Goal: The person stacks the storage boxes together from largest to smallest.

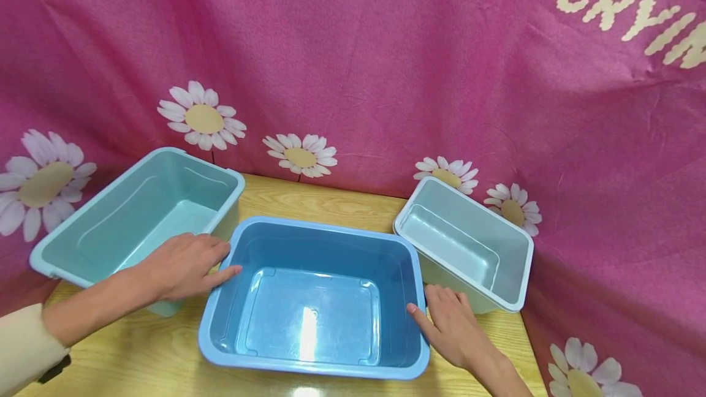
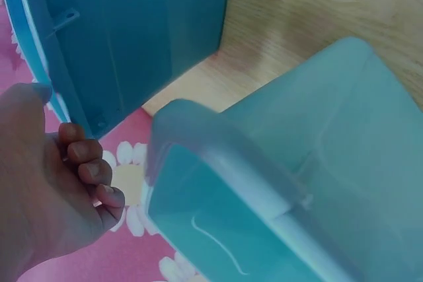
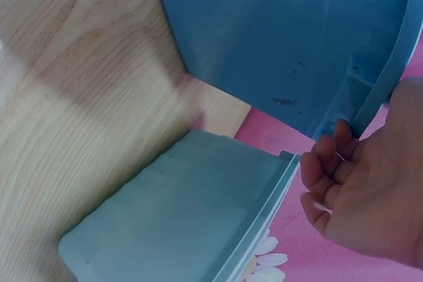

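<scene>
Pink daisy-printed cloth (image 1: 353, 48) hangs behind a wooden table (image 1: 138, 354). Seen from the head, the blue bin (image 1: 331, 256) sits between the fingers of both hands; the left hand (image 1: 184, 265) and right hand (image 1: 452, 326) each grip an end rim, thumbs inside. A teal bin (image 1: 138, 207) flanks the left fingers, and a pale bin (image 1: 463, 238) stands just beyond the right ones, leaving little room sideways. At the left wrist, fingers curl under the rim. At the right wrist, likewise: the hold looks complete, though whether any lifting remains I cannot tell.
</scene>
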`<act>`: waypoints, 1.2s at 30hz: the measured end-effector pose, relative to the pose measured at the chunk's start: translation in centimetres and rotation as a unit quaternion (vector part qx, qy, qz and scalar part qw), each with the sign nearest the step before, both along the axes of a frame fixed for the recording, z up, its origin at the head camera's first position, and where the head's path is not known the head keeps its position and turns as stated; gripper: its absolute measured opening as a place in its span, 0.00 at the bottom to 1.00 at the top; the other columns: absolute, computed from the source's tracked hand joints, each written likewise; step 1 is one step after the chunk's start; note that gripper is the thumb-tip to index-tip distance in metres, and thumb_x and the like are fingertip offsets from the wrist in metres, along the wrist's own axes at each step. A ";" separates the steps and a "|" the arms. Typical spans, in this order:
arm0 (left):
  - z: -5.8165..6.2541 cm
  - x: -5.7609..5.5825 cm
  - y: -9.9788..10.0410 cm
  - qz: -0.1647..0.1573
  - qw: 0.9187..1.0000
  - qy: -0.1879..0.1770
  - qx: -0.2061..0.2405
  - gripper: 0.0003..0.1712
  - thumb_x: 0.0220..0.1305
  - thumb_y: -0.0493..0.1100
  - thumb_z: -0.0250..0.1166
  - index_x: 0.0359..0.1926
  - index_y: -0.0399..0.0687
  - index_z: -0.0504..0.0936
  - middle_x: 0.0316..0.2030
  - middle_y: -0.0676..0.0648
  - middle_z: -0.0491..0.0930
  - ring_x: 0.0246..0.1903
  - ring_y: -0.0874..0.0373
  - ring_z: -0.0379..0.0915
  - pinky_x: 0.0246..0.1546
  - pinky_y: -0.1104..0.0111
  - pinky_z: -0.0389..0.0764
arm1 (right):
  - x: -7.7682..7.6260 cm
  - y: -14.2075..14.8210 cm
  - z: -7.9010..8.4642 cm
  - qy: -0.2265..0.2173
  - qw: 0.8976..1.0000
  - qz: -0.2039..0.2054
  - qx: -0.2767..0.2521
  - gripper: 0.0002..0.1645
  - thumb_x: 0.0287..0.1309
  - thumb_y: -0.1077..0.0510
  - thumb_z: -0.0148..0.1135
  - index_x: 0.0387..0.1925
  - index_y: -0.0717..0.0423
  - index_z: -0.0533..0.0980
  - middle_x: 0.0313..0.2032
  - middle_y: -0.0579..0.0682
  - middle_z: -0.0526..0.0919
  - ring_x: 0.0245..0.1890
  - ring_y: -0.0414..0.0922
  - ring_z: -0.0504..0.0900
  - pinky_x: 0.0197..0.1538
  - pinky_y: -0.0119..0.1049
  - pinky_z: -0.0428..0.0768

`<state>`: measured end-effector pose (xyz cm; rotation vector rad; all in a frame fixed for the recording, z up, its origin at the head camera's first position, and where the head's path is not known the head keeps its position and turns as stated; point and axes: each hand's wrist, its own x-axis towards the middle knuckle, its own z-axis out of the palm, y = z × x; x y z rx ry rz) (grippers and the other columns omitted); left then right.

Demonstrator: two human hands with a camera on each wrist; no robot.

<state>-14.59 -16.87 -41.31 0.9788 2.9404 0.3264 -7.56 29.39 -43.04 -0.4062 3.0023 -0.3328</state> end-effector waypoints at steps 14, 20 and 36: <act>1.2 -3.0 4.5 -0.021 1.000 0.002 -0.023 0.21 0.69 0.60 0.58 0.39 0.47 0.80 0.29 0.51 0.78 0.30 0.56 0.78 0.34 0.60 0.80 | -0.7 0.8 0.9 -0.016 1.000 0.013 -0.005 0.17 0.74 0.40 0.47 0.33 0.44 0.71 0.24 0.37 0.66 0.31 0.41 0.69 0.40 0.42 0.66; 2.0 -4.4 7.1 -0.015 0.998 -0.047 -0.030 0.31 0.71 0.62 0.54 0.53 0.39 0.78 0.45 0.41 0.79 0.45 0.47 0.78 0.46 0.52 0.79 | -1.1 1.7 1.3 0.020 0.999 0.027 -0.004 0.14 0.73 0.43 0.51 0.33 0.44 0.73 0.25 0.36 0.66 0.30 0.40 0.68 0.39 0.41 0.70; 3.8 -7.7 12.1 -0.017 0.999 -0.036 -0.029 0.34 0.73 0.62 0.51 0.63 0.39 0.71 0.55 0.40 0.74 0.56 0.45 0.68 0.58 0.50 0.69 | -1.8 3.9 2.0 0.098 0.994 -0.004 0.054 0.11 0.70 0.46 0.57 0.33 0.47 0.73 0.28 0.41 0.70 0.32 0.44 0.70 0.38 0.45 0.67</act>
